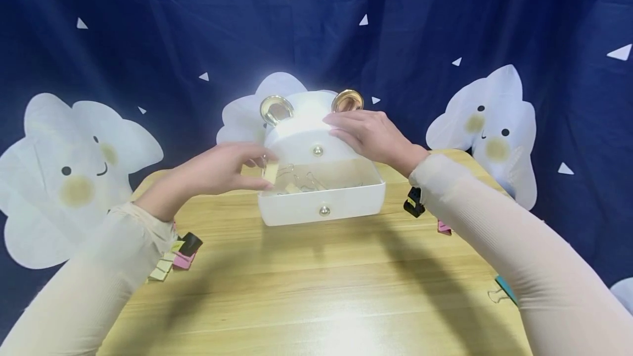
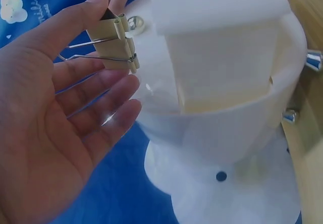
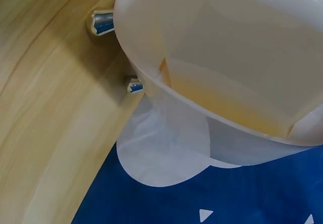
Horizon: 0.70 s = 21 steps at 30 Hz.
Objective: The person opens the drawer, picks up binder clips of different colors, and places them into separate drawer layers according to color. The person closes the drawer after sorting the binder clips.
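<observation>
Two hands (image 1: 220,168), one worktop (image 1: 277,295) and one white box (image 1: 303,117) are visible, the box with two gold ears (image 1: 348,101), two front knobs (image 1: 317,150) and one open drawer (image 1: 296,209). One beige clip (image 2: 111,48) is held and one teal clip (image 1: 506,290) lies apart; clips inside overlap beyond counting. At least three clouds (image 1: 81,153) show.

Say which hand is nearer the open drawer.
Left. The left hand is at the left side of the open drawer; the right hand is higher, at the top of the white box.
</observation>
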Available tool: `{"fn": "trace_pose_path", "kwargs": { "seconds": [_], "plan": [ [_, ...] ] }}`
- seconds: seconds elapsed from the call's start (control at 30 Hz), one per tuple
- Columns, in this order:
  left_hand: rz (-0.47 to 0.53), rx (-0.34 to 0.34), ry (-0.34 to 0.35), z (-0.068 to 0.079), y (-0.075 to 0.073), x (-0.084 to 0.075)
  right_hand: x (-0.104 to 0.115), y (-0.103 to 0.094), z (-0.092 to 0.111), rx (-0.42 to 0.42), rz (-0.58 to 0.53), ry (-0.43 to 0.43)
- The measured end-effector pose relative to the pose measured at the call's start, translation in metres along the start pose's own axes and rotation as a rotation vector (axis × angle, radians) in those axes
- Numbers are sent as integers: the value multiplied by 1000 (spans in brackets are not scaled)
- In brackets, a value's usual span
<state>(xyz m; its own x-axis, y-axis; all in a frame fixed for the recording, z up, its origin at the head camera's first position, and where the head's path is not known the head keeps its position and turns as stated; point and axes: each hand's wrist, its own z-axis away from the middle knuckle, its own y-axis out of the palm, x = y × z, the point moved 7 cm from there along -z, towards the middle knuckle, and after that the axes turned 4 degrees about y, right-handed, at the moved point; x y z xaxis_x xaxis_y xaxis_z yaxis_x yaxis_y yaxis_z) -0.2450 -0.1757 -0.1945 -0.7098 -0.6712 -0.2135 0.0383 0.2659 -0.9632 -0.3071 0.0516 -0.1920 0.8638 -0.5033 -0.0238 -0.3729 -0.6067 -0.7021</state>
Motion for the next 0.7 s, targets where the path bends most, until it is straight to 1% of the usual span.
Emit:
{"fn": "trace_pose_path", "kwargs": {
  "seconds": [0.27, 0.33, 0.43, 0.53, 0.63, 0.7],
  "plan": [
    [67, 56, -12, -28, 16, -5, -1, 0, 0, 2, 0, 17],
    [73, 70, 1, -34, 20, -8, -1, -1, 0, -4, 3, 9],
    [79, 79, 42, -43, 26, -12, -1, -1, 0, -14, 6, -3],
    [113, 106, 82, -53, 35, -16, -1, -1, 0, -19, 5, -10],
    [146, 141, 98, -60, 44, -17, -1, -1, 0, -18, 6, -11],
    [123, 160, 109, -66, 50, -19, -1, -2, 0, -18, 11, -7]
  ]
}}
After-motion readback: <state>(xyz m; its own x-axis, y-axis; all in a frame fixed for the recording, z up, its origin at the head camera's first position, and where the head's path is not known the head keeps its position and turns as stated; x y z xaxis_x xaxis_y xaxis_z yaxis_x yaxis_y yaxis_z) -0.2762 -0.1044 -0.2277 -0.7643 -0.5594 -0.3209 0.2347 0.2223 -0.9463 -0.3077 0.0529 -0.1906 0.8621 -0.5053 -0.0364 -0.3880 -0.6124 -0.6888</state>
